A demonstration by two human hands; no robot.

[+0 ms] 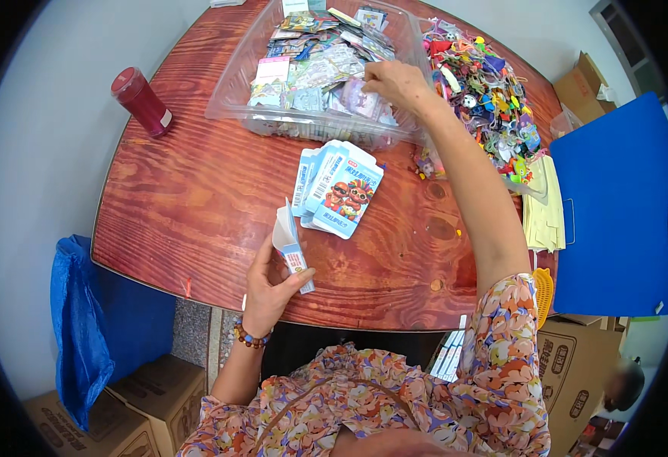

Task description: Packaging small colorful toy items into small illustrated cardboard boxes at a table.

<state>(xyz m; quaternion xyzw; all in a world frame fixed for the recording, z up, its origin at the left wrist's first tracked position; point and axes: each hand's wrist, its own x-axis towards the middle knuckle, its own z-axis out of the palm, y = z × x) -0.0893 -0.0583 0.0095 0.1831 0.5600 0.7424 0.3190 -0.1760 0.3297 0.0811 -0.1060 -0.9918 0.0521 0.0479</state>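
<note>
- Left hand [269,286] has its thumb and fingers wrapped around a light-blue carton [294,263], held upright just above the near part of the red-brown table [212,206].
- That carton has been opened out: its upper end gapes and shows white inner walls, so closing that end is left undone.
- Right hand [399,80] reaches across to the clear plastic bin [231,84], fingers bent down onto the small printed packets [326,65] inside; whether they have pinched one, I cannot tell from this angle.
- Between the two hands lies a fanned stack of flat cartons [347,190], the top one printed with cartoon figures; these have not been opened out.
- Plenty of packets remain in the bin, heaped loosely.
- Beside the bin, on the right, sits a heap of colourful small trinkets [490,95], with neither hand in it.
- Judging by what lies here, work on this carton is partway along, and the stacked ones remain.
</note>
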